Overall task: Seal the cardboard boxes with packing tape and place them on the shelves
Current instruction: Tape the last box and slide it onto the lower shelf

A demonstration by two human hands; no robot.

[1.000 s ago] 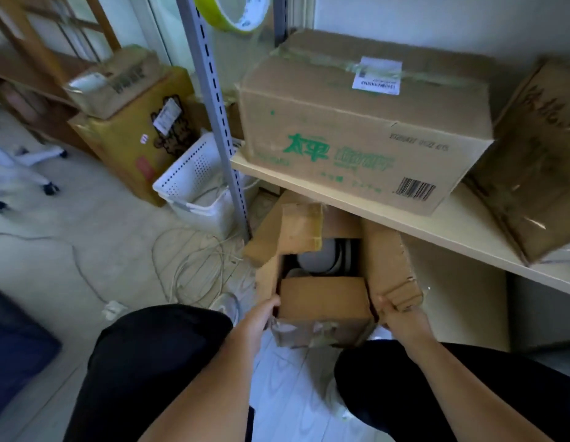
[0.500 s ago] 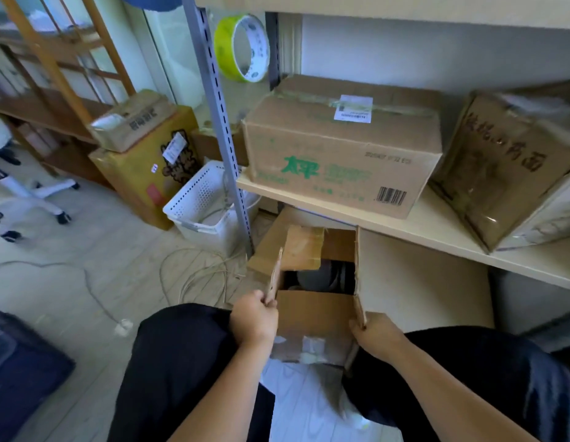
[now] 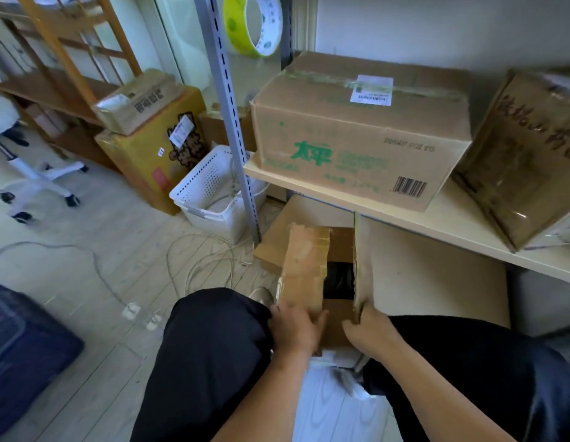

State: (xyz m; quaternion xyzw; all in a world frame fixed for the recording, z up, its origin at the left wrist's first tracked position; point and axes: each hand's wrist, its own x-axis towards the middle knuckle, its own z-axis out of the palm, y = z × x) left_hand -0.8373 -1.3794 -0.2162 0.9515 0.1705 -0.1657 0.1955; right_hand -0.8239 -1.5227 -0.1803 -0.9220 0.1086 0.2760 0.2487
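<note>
Both hands fold the flaps of an open cardboard box (image 3: 336, 309) on the floor under the shelf board (image 3: 468, 224).

The left hand (image 3: 295, 327) curls its fingers over the left flap (image 3: 306, 269); the right hand (image 3: 370, 333) grips the upright right flap (image 3: 360, 263). Above, a taped carton (image 3: 357, 132) bears green characters, a barcode and a white label. A yellow-green tape roll (image 3: 253, 23) hangs by the slotted metal upright (image 3: 228, 100). A white basket (image 3: 213, 193) and cables (image 3: 197, 260) lie on pale wood flooring.
</note>
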